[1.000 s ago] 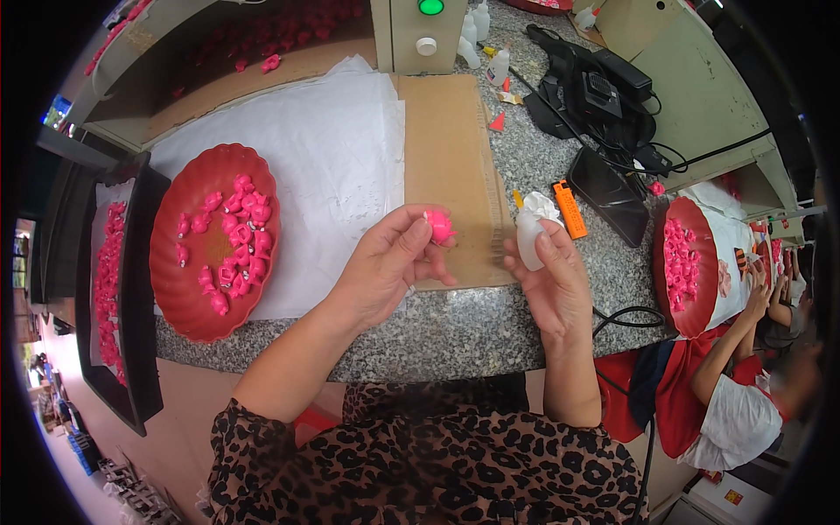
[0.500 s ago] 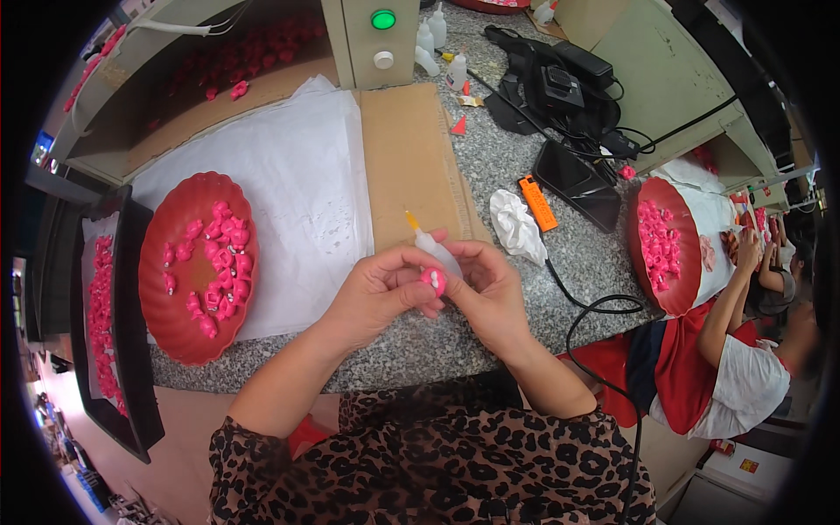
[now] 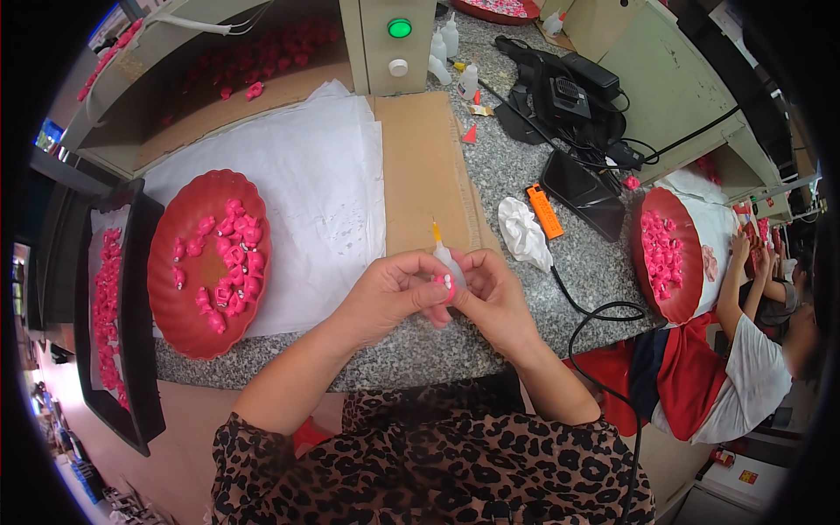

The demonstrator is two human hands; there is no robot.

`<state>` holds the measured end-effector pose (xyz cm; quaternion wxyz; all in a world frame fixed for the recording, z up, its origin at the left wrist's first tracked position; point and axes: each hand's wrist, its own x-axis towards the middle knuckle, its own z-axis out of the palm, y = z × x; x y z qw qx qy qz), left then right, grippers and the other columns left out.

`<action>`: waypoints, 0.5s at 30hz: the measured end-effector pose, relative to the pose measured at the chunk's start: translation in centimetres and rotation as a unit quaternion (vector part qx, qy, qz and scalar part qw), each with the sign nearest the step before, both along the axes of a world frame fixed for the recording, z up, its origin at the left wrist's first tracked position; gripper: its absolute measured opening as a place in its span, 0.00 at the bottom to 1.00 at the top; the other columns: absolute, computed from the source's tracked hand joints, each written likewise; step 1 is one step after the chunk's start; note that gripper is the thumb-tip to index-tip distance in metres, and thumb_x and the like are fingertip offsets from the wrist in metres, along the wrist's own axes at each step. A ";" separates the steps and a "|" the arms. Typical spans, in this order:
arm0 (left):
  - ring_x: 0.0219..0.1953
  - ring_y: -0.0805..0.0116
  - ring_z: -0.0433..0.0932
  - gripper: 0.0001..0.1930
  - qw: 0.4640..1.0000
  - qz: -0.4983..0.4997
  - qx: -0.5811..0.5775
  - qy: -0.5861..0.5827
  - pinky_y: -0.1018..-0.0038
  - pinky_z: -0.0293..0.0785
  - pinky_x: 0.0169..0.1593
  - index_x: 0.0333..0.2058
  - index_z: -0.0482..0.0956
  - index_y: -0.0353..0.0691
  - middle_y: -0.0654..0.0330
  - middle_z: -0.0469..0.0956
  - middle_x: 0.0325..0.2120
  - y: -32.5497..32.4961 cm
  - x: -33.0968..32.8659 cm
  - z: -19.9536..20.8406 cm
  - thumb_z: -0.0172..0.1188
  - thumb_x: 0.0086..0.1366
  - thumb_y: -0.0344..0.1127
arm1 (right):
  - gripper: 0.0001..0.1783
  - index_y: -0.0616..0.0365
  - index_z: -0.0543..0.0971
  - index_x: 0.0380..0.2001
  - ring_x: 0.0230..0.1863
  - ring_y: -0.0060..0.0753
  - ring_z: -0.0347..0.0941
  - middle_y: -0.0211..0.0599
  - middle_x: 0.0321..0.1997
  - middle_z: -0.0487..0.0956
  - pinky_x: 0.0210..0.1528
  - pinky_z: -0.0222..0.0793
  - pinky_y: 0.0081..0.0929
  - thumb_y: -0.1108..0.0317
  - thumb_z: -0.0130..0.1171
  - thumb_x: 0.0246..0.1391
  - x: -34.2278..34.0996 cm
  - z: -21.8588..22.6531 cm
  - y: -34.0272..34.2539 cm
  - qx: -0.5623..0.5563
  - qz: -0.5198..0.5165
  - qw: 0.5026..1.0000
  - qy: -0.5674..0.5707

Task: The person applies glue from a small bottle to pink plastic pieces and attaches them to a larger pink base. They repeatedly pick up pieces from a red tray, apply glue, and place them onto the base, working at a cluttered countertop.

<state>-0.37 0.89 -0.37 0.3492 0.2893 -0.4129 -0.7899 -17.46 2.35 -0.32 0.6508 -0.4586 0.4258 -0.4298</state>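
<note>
In front of me, over the near edge of the grey speckled counter, my two hands meet. My left hand [image 3: 398, 290] is closed, pinching a small glossy pink piece [image 3: 450, 291] with a white patch between thumb and fingers. Curled fingers of my right hand [image 3: 497, 302] hold a small translucent squeeze bottle [image 3: 445, 256], its thin yellow tip pointing up and away. The right thumb presses against the pink piece too. Fingers cover most of the piece, so its full shape is hidden.
Left lie a red scalloped bowl [image 3: 162, 302] of pink pieces and a black tray [image 3: 149, 385] with more. White paper [image 3: 324, 192] and cardboard [image 3: 426, 166] cover the counter. Right are crumpled tissue [image 3: 522, 232], an orange object [image 3: 544, 210], a black cable [image 3: 582, 302] and another person's bowl [image 3: 691, 302].
The pink piece has turned slightly in my fingers and the bottle tip stands more upright. My view has shifted a little, so the hands sit slightly further right in the picture.
</note>
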 end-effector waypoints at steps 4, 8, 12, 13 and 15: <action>0.26 0.69 0.76 0.12 0.999 0.031 -0.007 0.019 0.75 0.75 0.30 0.34 0.71 0.33 0.55 0.74 0.31 0.3 -0.4 0.2 0.56 0.57 0.36 | 0.15 0.63 0.66 0.40 0.36 0.20 0.71 0.38 0.37 0.73 0.36 0.67 0.16 0.72 0.56 0.49 -0.6 0.4 0.0 0.003 -0.028 0.999 -0.030; 0.26 0.70 0.74 0.12 0.990 0.130 0.003 0.055 0.75 0.74 0.31 0.36 0.70 0.34 0.55 0.71 0.40 -0.3 0.3 1.3 0.51 0.60 0.38 | 0.16 0.63 0.67 0.40 0.35 0.21 0.70 0.37 0.38 0.73 0.38 0.66 0.17 0.73 0.57 0.47 -2.9 1.5 -1.4 -0.042 -0.111 0.992 -0.042; 0.23 0.77 0.70 0.15 0.968 0.236 0.011 0.090 0.79 0.71 0.28 0.36 0.71 0.36 0.56 0.73 0.38 -1.7 1.7 0.4 0.48 0.62 0.43 | 0.16 0.65 0.69 0.39 0.34 0.21 0.70 0.34 0.35 0.73 0.38 0.64 0.16 0.74 0.58 0.45 -4.7 3.9 -1.7 -0.064 -0.131 0.970 -0.193; 0.23 0.78 0.70 0.15 0.967 0.237 0.010 0.092 0.79 0.71 0.28 0.36 0.71 0.36 0.56 0.73 0.37 -1.8 1.8 0.5 0.48 0.62 0.43 | 0.16 0.65 0.70 0.39 0.34 0.22 0.70 0.34 0.34 0.74 0.38 0.64 0.17 0.74 0.59 0.45 -5.1 3.5 -2.1 -0.074 -0.122 0.986 -0.091; 0.23 0.78 0.70 0.15 0.966 0.241 0.003 0.095 0.79 0.70 0.28 0.37 0.71 0.36 0.56 0.73 0.36 -2.1 1.9 0.5 0.48 0.62 0.43 | 0.16 0.65 0.70 0.38 0.34 0.22 0.70 0.34 0.32 0.74 0.39 0.64 0.17 0.74 0.59 0.44 -5.4 1.7 -3.4 -0.094 -0.099 0.984 0.112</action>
